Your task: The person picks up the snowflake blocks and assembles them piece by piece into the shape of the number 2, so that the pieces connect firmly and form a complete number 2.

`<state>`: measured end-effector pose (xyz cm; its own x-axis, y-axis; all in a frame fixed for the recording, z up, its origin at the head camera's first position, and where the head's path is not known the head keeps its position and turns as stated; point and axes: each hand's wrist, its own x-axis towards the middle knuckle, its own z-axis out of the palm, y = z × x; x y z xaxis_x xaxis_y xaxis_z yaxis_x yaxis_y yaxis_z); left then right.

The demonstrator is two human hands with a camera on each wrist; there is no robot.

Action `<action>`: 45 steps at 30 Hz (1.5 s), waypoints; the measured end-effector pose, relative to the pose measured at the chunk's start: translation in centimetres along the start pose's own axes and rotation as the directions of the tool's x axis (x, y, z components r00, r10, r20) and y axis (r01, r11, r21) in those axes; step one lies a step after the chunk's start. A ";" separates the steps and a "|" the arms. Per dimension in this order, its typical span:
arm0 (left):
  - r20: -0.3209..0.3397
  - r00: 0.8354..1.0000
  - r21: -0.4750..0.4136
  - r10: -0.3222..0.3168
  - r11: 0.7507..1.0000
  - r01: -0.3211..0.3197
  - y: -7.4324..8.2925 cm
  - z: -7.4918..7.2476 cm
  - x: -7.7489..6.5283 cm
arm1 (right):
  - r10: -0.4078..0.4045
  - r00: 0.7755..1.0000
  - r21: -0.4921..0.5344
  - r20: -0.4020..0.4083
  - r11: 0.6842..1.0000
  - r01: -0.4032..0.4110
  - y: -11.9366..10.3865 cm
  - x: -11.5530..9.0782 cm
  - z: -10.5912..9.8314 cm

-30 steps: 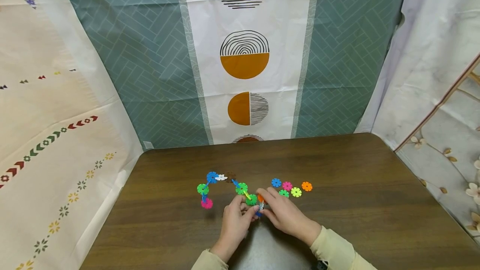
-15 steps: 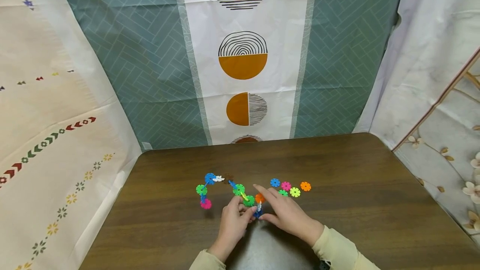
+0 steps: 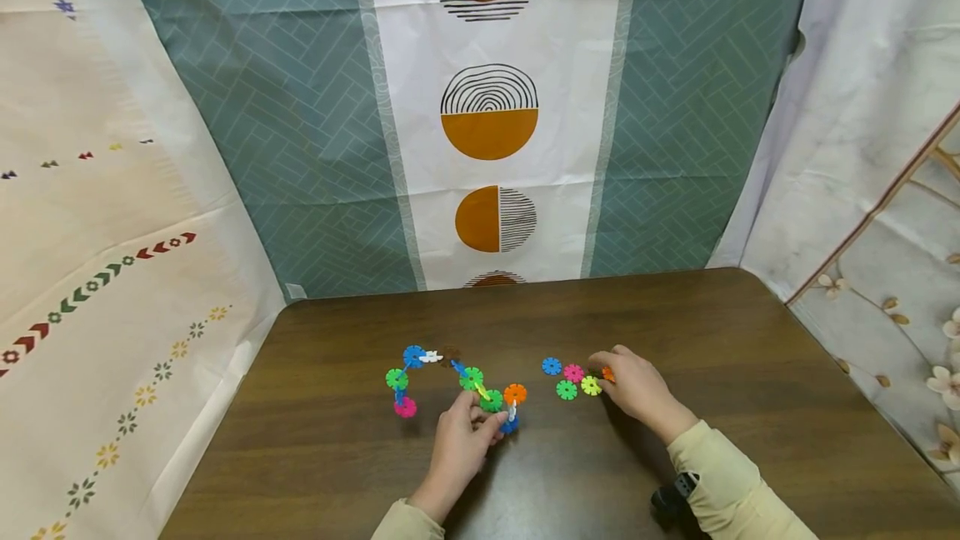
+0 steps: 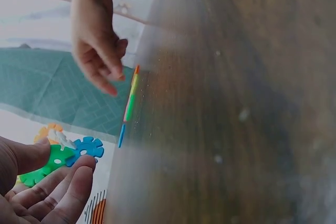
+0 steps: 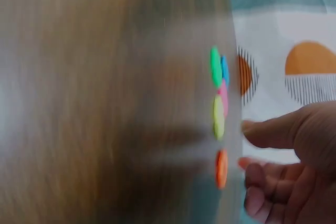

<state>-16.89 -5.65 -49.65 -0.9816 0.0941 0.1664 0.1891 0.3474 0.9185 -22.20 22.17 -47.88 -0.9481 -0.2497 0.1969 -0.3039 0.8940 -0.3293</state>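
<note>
My left hand (image 3: 460,440) pinches a chain of interlocking plastic flower discs near its right end, thumb against a green disc (image 4: 61,155) and fingers behind. That end also carries a blue disc (image 3: 510,424), a white disc (image 4: 61,139) and an orange disc (image 3: 515,393). Leftward the chain bends past a brown disc (image 3: 450,355) to a pink disc (image 3: 406,407). Over on the right, my right hand (image 3: 637,390) hovers at a loose orange disc (image 5: 222,169), partly covering it in the head view. Its thumb and fingers are spread, apart from the disc in the right wrist view.
Beside the right hand lie loose blue (image 3: 551,366), pink (image 3: 573,372), green (image 3: 566,390) and yellow (image 3: 591,386) discs on the wooden table (image 3: 315,457). Patterned cloths (image 3: 322,148) hang behind and at both sides.
My right hand has left the chain's end and moved right to the loose orange disc. The left hand keeps its pinch, and the chain has shifted slightly left.
</note>
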 end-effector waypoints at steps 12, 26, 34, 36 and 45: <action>-0.004 1.000 0.013 -0.014 1.000 0.014 0.0 -0.1 -0.2 | 0.123 0.992 -0.047 0.037 0.992 -0.121 2.3 -0.4 0.1; -0.013 1.000 0.026 0.002 1.000 -0.002 0.1 0.1 -0.1 | 0.170 0.985 0.059 -0.029 0.984 -0.168 0.3 -0.6 -0.6; -0.007 1.000 0.015 0.000 1.000 0.000 0.1 0.4 0.0 | 0.113 0.993 0.364 0.038 0.924 -0.119 -2.7 -0.4 -0.4; -0.006 1.000 0.013 0.002 1.000 -0.002 0.2 0.4 -0.1 | 0.109 0.992 0.458 0.066 0.880 -0.128 -3.3 -0.4 -0.4; -0.008 1.000 0.030 0.014 0.999 -0.013 0.4 0.5 0.0 | 0.036 0.999 0.593 0.039 0.803 -0.052 -6.4 0.1 -0.4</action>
<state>-16.76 -5.01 -49.48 -0.9791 0.0915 0.1817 0.2029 0.3741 0.9049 -20.29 16.55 -45.39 -0.9613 -0.2317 0.1489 -0.2504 0.5103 -0.8228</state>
